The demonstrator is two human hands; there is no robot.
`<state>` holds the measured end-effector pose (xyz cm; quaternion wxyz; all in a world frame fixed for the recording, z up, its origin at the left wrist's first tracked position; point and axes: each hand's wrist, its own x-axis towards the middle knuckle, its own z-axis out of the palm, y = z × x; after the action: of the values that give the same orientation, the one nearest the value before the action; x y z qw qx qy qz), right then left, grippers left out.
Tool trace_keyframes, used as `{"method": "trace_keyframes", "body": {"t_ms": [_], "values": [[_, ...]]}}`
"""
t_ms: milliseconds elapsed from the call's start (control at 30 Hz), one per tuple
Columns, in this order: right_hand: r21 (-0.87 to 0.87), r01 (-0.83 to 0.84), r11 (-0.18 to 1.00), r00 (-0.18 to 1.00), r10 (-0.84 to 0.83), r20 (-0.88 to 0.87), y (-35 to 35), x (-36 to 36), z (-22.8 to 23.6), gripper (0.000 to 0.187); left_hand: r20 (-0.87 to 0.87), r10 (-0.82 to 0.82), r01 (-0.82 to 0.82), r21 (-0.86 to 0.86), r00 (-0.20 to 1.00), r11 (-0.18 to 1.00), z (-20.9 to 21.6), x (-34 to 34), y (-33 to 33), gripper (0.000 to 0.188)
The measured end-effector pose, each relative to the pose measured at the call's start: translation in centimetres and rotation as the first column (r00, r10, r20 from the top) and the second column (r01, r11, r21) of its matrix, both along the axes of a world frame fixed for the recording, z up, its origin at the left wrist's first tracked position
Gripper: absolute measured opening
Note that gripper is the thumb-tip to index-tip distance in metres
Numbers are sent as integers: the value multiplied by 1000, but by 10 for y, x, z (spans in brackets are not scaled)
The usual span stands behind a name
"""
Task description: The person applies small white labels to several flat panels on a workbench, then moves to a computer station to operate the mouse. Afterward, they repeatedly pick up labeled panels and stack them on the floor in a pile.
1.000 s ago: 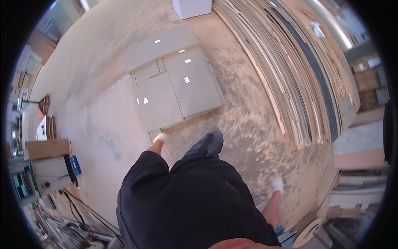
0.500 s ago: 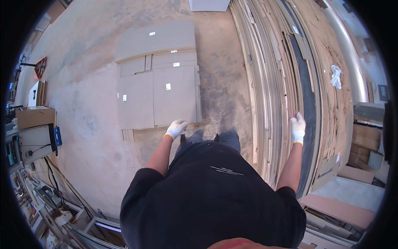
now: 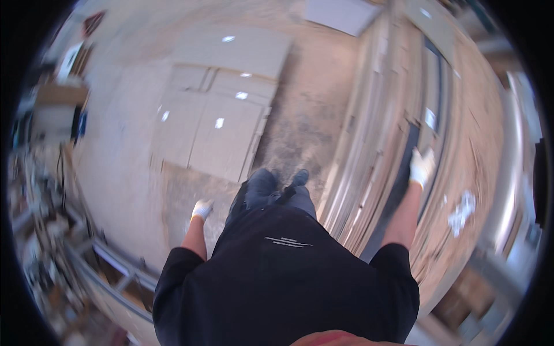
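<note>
The picture is blurred by motion. I stand in dark clothes, one dark shoe (image 3: 300,176) forward on the dusty floor. My left hand (image 3: 202,209), in a white glove, hangs beside my hip above the floor with nothing visible in it. My right hand (image 3: 421,167), also gloved in white, is stretched out to the right over a stack of long boards (image 3: 363,144) and lies against a dark board (image 3: 407,155) in that stack. The blur hides whether its fingers grip the board.
Several pale flat panels (image 3: 213,127) lie on the floor ahead to the left. Another white panel (image 3: 340,14) lies at the top. A crumpled white thing (image 3: 461,210) lies on the boards at right. Cluttered metal racking (image 3: 63,242) runs along the left.
The view has swung, so the board stack now runs beside my right arm. My right hand has gone further onto the boards. My left hand has dropped back beside my hip.
</note>
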<state>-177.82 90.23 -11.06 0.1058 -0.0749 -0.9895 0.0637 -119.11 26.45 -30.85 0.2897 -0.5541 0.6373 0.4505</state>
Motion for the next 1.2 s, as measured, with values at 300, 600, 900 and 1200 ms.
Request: {"method": "trace_keyframes", "body": {"t_ms": [300,600,900,1200], "values": [[-382,-357,852,931,360,-67,-148,63,-17,60,-584,355,-179,338,730,924,77,-269,62,40],[-650,-629,426,206,898,389,-496,57,-159,64,-471,881,-761,556,44,335,-16,-465,-16,16],[-347,-621,703,167,551,818,-608,-62,-505,54,-508,807,-896,138,301,421,-255,-499,-241,47],[-334,-49,941,383,327,864,-614,-45,-631,62,-536,761,-927,-143,366,346,-398,-523,-354,57]]}}
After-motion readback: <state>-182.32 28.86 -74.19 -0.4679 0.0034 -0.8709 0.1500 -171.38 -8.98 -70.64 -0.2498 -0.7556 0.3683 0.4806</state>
